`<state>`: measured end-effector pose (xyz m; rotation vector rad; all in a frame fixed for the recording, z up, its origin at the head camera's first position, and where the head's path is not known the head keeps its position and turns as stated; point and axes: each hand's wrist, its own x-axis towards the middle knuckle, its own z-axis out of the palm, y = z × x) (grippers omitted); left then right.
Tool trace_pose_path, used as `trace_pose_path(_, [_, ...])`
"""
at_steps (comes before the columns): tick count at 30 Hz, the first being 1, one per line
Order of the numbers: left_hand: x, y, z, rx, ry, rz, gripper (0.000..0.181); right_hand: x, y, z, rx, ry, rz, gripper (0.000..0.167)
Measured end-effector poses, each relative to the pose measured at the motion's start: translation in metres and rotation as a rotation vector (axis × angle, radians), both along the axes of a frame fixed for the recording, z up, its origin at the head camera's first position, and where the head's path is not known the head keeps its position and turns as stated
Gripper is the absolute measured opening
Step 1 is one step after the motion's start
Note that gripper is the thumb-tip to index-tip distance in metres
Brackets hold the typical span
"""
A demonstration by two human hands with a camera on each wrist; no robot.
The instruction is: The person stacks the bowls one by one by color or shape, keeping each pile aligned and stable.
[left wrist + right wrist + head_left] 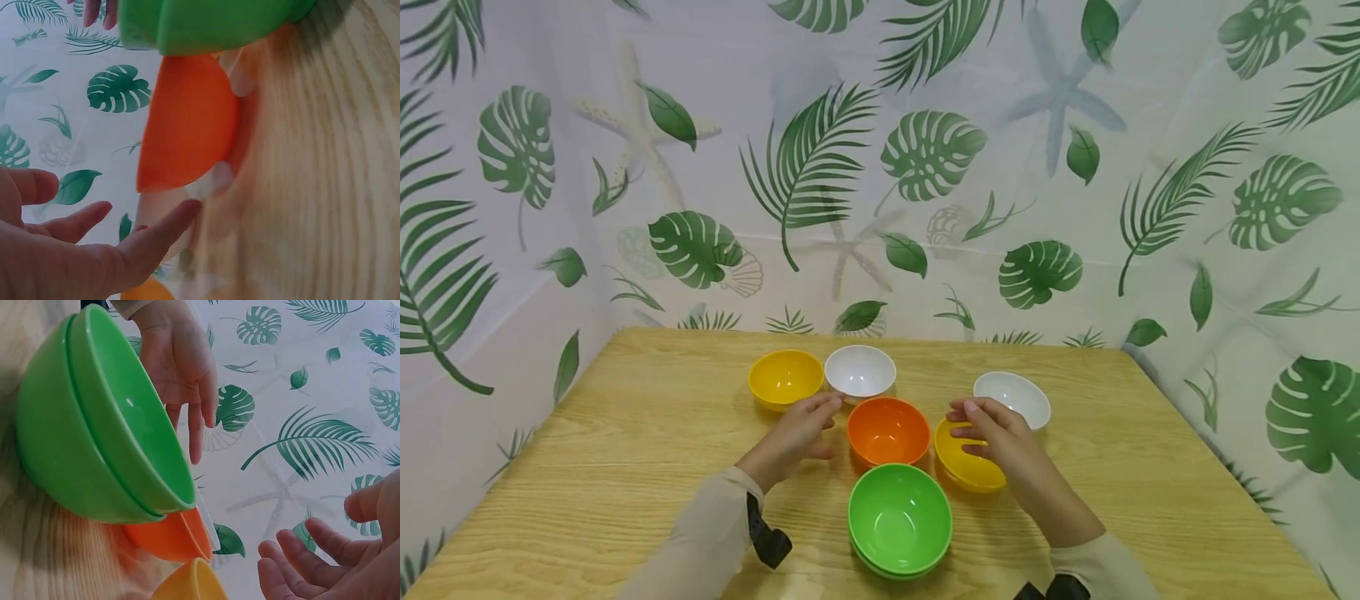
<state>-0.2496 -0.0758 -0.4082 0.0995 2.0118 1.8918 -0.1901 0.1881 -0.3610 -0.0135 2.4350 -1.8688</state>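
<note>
Nearest to you, your left sleeve (692, 542) and right sleeve (1108, 571) reach in from below, with a black strap (769, 537) by your left wrist and black gear (1066, 587) by your right. Between your forearms, closer to you than either hand, two green bowls (900, 518) sit nested one inside the other, upright on the wooden table (610, 483). Your left hand (796, 435) is held palm inward to the left of the stack and a little beyond it, its fingers loosely extended and gripping nothing. Your right hand (1011, 446) mirrors it on the other side, fingers relaxed and slightly bent, also gripping nothing. Between the two hands, just past the green stack, stands the orange bowl (887, 433), its mouth upward; your left fingers are just beside it. Under your right fingers, partly covered by them from above, is one yellow bowl (958, 467), with your fingertips apart from it. Beyond your right hand lies one white bowl (1022, 400). Beyond your left hand stand the other yellow bowl (786, 379) and, just to its right, the other white bowl (860, 371). Farthest from your hands hangs a pale leaf-printed backdrop (715, 183).
</note>
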Motion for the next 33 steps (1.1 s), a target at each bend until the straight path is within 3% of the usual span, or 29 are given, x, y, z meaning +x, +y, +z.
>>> trace_pose_path(4, [-0.001,0.007,-0.011,0.042,-0.06,-0.035,0.047,-0.004,0.0,-0.005,-0.026,-0.033,-0.001,0.044])
trace_pose_path(9, [0.0,0.016,-0.02,0.084,-0.07,-0.089,0.047,-0.007,0.0,-0.008,-0.026,-0.052,0.002,0.043])
trace_pose_path(33, [0.0,0.02,-0.027,0.102,-0.059,-0.081,0.053,-0.006,0.004,-0.02,-0.016,-0.03,0.017,0.04])
